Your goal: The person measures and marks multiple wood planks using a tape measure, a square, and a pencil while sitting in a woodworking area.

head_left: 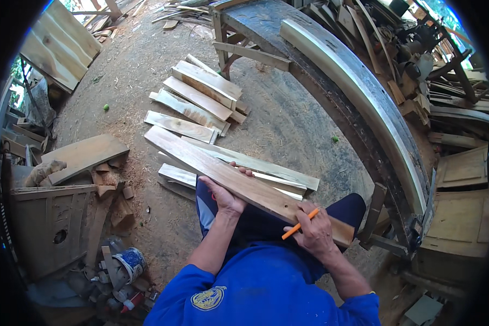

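Note:
A long wooden board (217,173) lies slantwise across my lap, its far end up to the left and its near end by my right knee. My left hand (224,196) grips it from beneath near the middle, fingertips showing over the far edge. In my right hand (314,231) is an orange pencil (300,224), held against the board's near part; the fingers also rest on the wood. A small dark knot shows on the board close to that hand. Just beyond, several pale boards (266,163) lie on the ground, partly hidden by the held one.
More cut boards (201,98) lie in a row farther off. A long workbench (331,81) carrying a pale plank (358,103) curves along the right. Wood offcuts and a paint bucket (131,263) stand at left. Cabinet doors (456,217) are at far right.

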Available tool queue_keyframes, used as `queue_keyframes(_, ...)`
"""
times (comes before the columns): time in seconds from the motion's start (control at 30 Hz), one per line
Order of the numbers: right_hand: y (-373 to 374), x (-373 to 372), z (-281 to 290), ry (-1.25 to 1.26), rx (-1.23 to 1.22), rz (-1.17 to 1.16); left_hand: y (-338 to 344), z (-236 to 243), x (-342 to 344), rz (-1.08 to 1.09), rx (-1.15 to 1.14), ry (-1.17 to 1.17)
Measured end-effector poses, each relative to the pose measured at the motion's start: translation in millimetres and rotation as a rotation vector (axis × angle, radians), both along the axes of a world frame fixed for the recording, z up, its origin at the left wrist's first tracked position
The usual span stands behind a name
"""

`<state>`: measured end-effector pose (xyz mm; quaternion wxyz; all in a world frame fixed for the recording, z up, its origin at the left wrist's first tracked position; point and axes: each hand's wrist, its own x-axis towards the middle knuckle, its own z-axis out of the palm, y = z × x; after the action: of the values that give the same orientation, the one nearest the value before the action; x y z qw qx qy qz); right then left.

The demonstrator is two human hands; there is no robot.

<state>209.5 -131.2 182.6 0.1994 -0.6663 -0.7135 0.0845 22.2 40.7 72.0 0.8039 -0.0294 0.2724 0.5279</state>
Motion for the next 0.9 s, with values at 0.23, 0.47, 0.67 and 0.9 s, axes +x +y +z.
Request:
queue_keyframes(0.23,-50,36,-8,0.353,-0.26,-0.349,-14,-8,13,-0.215,0.161,-0.234)
queue_keyframes(0.47,-72,49,-36,0.903,-0.704,-0.257,-10,3,29,-0.366,0.381,-0.447)
queue_keyframes(0.67,-69,48,-20,0.881,-0.676,-0.371,-8,-2,26,-0.356,0.213,0.023)
queue_keyframes(0.9,-81,42,-15,-0.014,-0.027,-0.211,-7,-18,35,-0.216,-0.138,-0.071)
